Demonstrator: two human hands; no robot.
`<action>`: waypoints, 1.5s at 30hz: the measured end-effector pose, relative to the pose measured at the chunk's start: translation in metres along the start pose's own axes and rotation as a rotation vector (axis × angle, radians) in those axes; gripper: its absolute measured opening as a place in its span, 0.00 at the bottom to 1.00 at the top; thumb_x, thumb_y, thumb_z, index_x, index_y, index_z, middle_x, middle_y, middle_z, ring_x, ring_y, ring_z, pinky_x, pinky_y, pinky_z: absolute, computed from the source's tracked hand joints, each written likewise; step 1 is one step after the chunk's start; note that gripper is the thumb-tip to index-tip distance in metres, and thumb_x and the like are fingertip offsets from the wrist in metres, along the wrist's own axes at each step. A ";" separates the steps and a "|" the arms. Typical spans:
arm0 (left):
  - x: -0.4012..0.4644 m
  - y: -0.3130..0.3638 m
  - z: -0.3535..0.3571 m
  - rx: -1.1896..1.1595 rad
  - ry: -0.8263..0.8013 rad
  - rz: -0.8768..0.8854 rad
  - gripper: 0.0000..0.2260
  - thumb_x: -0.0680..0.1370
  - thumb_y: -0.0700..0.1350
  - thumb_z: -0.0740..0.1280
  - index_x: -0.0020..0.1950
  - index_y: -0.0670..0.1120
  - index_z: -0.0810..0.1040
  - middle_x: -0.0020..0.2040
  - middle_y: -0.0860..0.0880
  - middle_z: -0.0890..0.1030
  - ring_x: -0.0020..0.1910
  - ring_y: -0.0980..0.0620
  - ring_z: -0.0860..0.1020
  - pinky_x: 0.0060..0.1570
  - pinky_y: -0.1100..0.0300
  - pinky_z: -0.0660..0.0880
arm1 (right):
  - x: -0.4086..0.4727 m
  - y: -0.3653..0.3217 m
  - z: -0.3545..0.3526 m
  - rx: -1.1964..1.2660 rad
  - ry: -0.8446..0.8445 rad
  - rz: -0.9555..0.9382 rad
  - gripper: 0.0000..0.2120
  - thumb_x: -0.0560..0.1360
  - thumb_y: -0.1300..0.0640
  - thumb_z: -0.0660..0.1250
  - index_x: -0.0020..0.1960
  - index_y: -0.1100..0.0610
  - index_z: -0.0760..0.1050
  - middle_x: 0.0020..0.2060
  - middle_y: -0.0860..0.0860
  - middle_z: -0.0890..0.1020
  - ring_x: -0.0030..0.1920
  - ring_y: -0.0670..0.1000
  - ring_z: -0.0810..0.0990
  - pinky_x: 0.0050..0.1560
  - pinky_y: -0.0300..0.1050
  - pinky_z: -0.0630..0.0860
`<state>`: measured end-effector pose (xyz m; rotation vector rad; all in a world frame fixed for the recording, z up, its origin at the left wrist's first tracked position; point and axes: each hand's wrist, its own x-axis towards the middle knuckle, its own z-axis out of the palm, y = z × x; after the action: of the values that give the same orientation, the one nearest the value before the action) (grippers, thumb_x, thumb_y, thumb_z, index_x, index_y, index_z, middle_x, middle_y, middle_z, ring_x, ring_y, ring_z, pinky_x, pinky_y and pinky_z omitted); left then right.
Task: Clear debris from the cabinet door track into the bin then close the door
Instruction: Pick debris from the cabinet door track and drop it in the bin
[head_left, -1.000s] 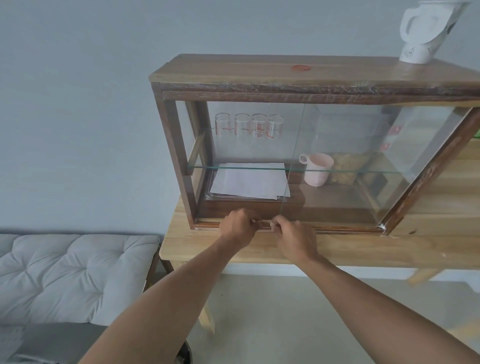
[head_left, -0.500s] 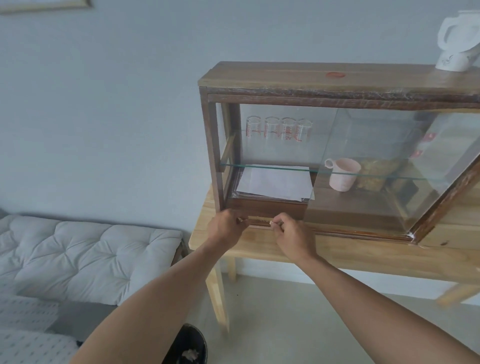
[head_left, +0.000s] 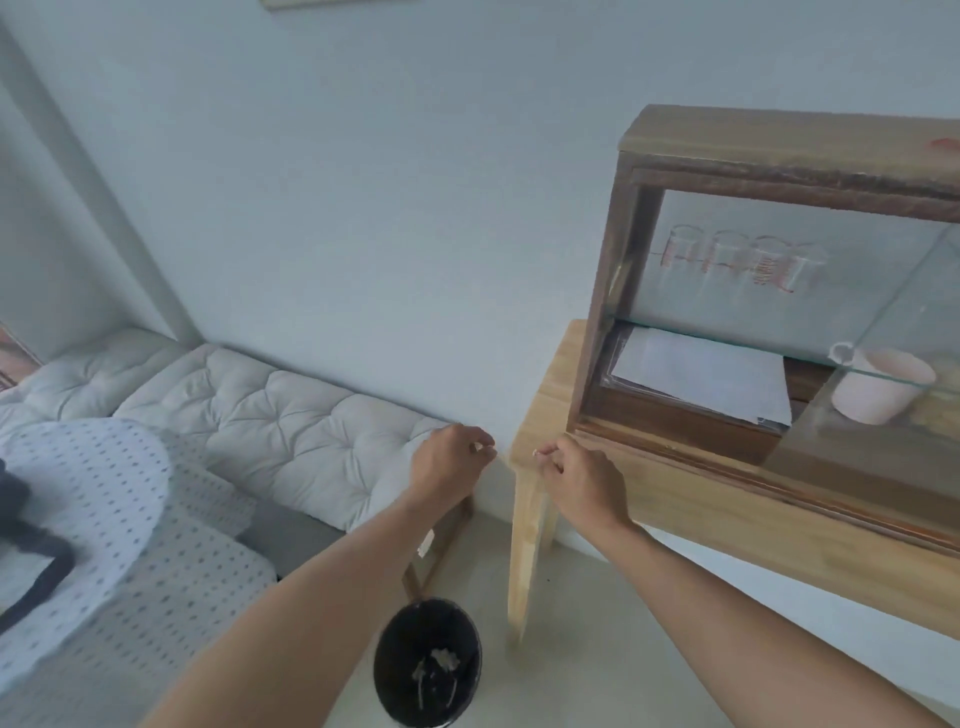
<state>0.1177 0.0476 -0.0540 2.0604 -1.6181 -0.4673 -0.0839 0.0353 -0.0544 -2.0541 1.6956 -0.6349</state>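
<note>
The wooden cabinet (head_left: 779, 135) stands on a light wooden table (head_left: 550, 395) at the right, its glass sliding door (head_left: 893, 374) pushed to the right so the left half is uncovered. The door track (head_left: 675, 447) runs along the cabinet's bottom front. My left hand (head_left: 449, 462) is off the table's left corner, fingers pinched on a small pale bit of debris (head_left: 485, 447). My right hand (head_left: 582, 478) is at the table corner, pinched on another small pale bit (head_left: 537, 453). A black bin (head_left: 427, 660) with pale scraps inside stands on the floor below both hands.
A white tufted bench cushion (head_left: 291, 415) runs along the wall at the left, with a dotted fabric (head_left: 104, 499) in front. Inside the cabinet are several glasses (head_left: 737, 260), a paper stack (head_left: 706, 374) and a pink cup (head_left: 878, 392). The table leg (head_left: 524, 551) stands right of the bin.
Both hands have come off the door track and moved left past the table corner, each pinching a bit of debris. My view has swung left and down, bringing the bin into sight.
</note>
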 end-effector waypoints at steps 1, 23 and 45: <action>-0.003 -0.011 -0.004 0.001 0.006 -0.020 0.09 0.79 0.54 0.70 0.56 0.56 0.88 0.48 0.55 0.85 0.50 0.51 0.81 0.45 0.56 0.76 | 0.000 -0.007 0.008 0.002 -0.024 -0.010 0.08 0.83 0.46 0.66 0.56 0.47 0.82 0.51 0.48 0.91 0.53 0.59 0.87 0.49 0.50 0.81; -0.089 -0.227 0.080 -0.085 -0.125 -0.516 0.07 0.78 0.52 0.71 0.52 0.58 0.88 0.44 0.56 0.83 0.47 0.50 0.82 0.48 0.52 0.81 | -0.046 -0.006 0.254 -0.112 -0.582 -0.127 0.08 0.83 0.45 0.65 0.54 0.48 0.80 0.43 0.48 0.89 0.47 0.58 0.86 0.40 0.47 0.70; -0.071 -0.202 0.025 -0.048 -0.073 -0.461 0.20 0.78 0.58 0.73 0.69 0.56 0.81 0.45 0.57 0.81 0.48 0.50 0.81 0.51 0.51 0.81 | -0.029 -0.024 0.178 -0.062 -0.437 -0.038 0.19 0.84 0.44 0.64 0.72 0.47 0.77 0.46 0.50 0.89 0.52 0.57 0.87 0.50 0.49 0.78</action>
<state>0.2497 0.1502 -0.1894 2.4025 -1.1447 -0.7350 0.0339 0.0715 -0.1889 -2.0811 1.4370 -0.1256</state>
